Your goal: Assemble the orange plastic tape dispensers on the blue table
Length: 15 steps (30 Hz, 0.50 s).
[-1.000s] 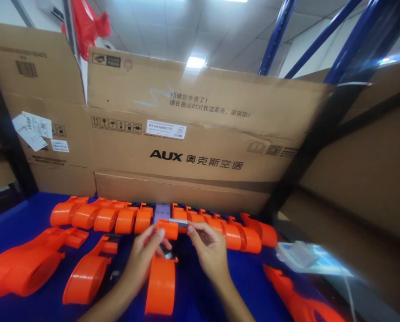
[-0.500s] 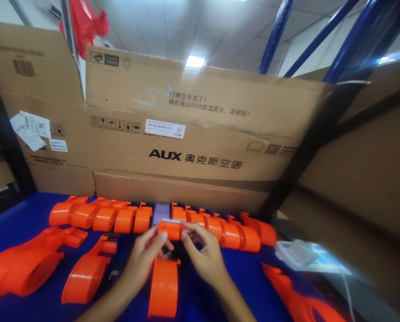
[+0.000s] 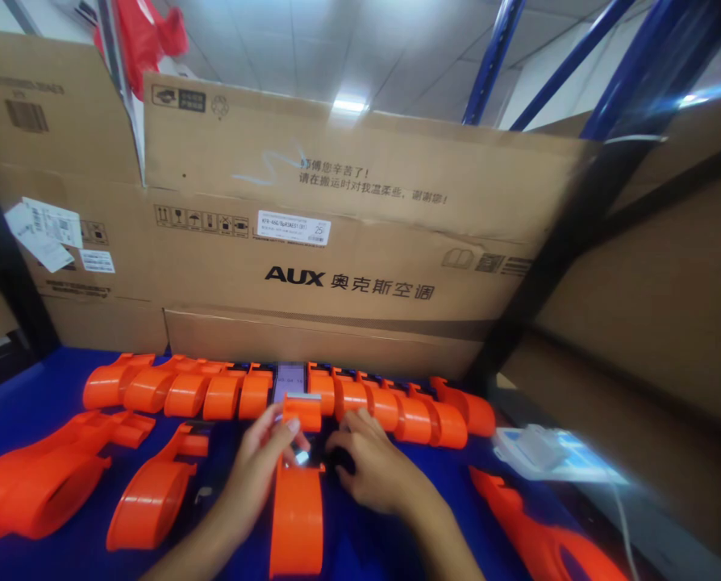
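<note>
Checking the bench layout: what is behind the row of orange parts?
AUX cardboard boxes stand right behind the row. Whatever lies behind the boxes is covered.

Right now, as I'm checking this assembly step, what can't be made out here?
All in the head view:
Hidden: whatever the right hand covers; its curled fingers show only a dark bit.
Hidden: the end of the orange part, under the left hand gripping it.
Too small: print on the white carton label.
Blurred: the white object at right.
Cut off by the bottom edge: the orange piece at lower right.
</note>
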Tool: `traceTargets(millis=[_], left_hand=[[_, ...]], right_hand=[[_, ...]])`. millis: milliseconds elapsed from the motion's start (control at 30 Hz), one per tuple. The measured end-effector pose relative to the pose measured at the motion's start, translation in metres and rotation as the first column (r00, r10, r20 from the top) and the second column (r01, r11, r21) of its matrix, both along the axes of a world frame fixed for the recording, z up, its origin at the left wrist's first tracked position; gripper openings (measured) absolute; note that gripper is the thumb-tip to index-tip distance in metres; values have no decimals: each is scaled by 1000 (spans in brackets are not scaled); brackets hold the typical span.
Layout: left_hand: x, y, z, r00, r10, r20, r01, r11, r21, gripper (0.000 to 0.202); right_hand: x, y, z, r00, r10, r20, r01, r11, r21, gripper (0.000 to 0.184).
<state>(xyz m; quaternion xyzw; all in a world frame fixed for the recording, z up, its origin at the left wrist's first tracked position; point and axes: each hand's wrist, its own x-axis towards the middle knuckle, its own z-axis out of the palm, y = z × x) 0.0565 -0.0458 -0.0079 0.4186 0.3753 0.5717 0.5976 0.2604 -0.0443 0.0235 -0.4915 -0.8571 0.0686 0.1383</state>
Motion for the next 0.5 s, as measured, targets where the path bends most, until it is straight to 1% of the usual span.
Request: traceTargets(millis=[133, 267, 333, 433, 500], left_hand=[[2, -1, -1, 1000, -4, -4, 3, 1000, -16, 55], [1, 0, -2, 1000, -5, -10, 5, 1000, 9, 55], [1, 1, -1, 1000, 7, -17, -7, 1000, 7, 55], [1, 0, -1, 1000, 8, -28, -8, 1000, -7, 57], [2, 0, -1, 999, 6, -40, -6, 1000, 2, 57]], right_hand=[[-2, -1, 1, 1000, 7, -2, -7, 1000, -29, 26], [4, -2, 5, 998, 3, -61, -4, 1000, -9, 20], [9, -2, 9, 992, -9, -127, 11, 1000, 15, 14], [14, -1, 17, 961, -36, -274, 46, 998, 33, 4], [12, 0, 20, 925, -32, -379, 62, 996, 67, 6]])
